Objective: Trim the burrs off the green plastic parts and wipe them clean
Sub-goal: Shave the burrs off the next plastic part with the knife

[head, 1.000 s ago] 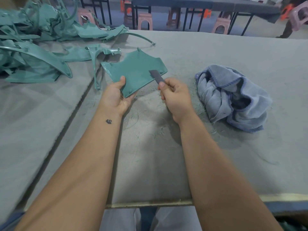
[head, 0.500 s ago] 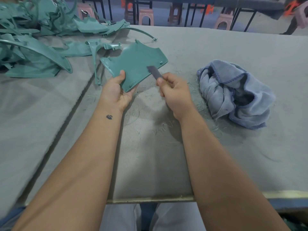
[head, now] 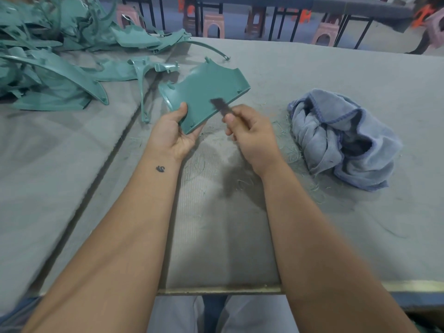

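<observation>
on my feed, the left hand (head: 171, 135) grips a flat green plastic part (head: 204, 92) by its near corner, thumb curled over the top face and fingers underneath, holding it tilted above the grey felt table (head: 312, 68). the right hand (head: 249, 138) is closed around a dark blade (head: 222, 106), whose blurred tip lies over the part's near edge; i cannot tell whether it touches the plastic. a small dark mark shows on the left wrist. thin green shavings (head: 286, 143) lie scattered on the felt below and to the right of the hands. a crumpled blue cloth (head: 346, 138) sits on the table just right of the right hand, apart from it. a heap of green parts (head: 48, 56) fills the far left of the table, with one narrow piece (head: 141, 92) lying between the heap and the held part. pink stools (head: 213, 25) and dark table legs stand beyond the far edge.
</observation>
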The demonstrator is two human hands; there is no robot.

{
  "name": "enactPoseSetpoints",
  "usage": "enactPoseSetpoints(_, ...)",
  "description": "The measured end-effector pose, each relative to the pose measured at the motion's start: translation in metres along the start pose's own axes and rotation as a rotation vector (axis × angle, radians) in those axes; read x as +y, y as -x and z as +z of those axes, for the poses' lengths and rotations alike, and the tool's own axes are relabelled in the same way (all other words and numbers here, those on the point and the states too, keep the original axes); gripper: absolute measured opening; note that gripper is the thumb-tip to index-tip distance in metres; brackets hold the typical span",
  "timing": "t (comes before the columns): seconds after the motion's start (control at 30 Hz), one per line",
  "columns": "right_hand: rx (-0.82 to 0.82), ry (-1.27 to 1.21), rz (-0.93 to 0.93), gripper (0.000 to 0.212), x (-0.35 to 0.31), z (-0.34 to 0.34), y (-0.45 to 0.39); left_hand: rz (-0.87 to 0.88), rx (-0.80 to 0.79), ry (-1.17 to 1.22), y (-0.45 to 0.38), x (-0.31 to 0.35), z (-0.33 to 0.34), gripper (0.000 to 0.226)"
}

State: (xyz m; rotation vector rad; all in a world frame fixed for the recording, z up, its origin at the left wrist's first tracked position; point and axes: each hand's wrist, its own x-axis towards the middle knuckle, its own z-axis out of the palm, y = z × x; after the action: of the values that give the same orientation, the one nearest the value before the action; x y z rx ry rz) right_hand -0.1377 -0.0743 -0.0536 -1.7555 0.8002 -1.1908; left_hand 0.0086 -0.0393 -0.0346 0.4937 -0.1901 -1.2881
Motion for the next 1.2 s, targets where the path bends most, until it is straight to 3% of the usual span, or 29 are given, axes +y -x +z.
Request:
enactPoseSetpoints(0.07,-0.027,0.015,-0.020,0.020,-0.0003,0.0022,0.0004,-0.005,-0.010,0.000,0.0015,-0.0001,0.0013,0.019)
enactPoseSetpoints(0.17,0.118,-0.167,0.003,0.021,-0.0029,-0.0022,-0.0018,-0.014,-0.014,0.004,0.0033,-0.0014,0.0026,0.018)
enactPoseSetpoints(0.23,0.153,-0.164,-0.006,0.023,-0.0024,-0.0033,-0.0022,-0.019,-0.012,0.006,0.0039,-0.0016,0.0027,0.019)
enactPoseSetpoints(0.53,0.079,-0.086,0.038,0.027,-0.0025,-0.0018,-0.0003,-0.003,0.063,-0.022,0.0017,-0.0013,0.0014,0.016)
enactPoseSetpoints(0.67,-0.053,0.091,-0.017,0.028,-0.0024,0.0035,0.0022,-0.002,0.055,-0.032,0.0011,-0.0018,0.0020,0.018)
enactPoseSetpoints(0.8,0.069,-0.107,0.037,0.024,-0.0021,-0.0005,0.0010,0.006,0.061,-0.021,0.0001,-0.0010,0.0008,0.016)
enactPoseSetpoints(0.97,-0.016,0.111,-0.028,0.018,-0.0003,0.0040,0.0023,0.010,0.065,-0.012,-0.0015,-0.0022,0.0017,0.019)
enactPoseSetpoints(1.07,0.084,-0.019,0.007,0.024,-0.0026,0.0015,0.0018,0.015,0.058,-0.018,-0.0010,-0.0035,0.0021,0.017)
enactPoseSetpoints(1.2,0.103,0.023,0.011,0.019,0.0007,0.0023,0.0009,0.018,0.072,-0.018,-0.0030,-0.0038,0.0008,0.016)
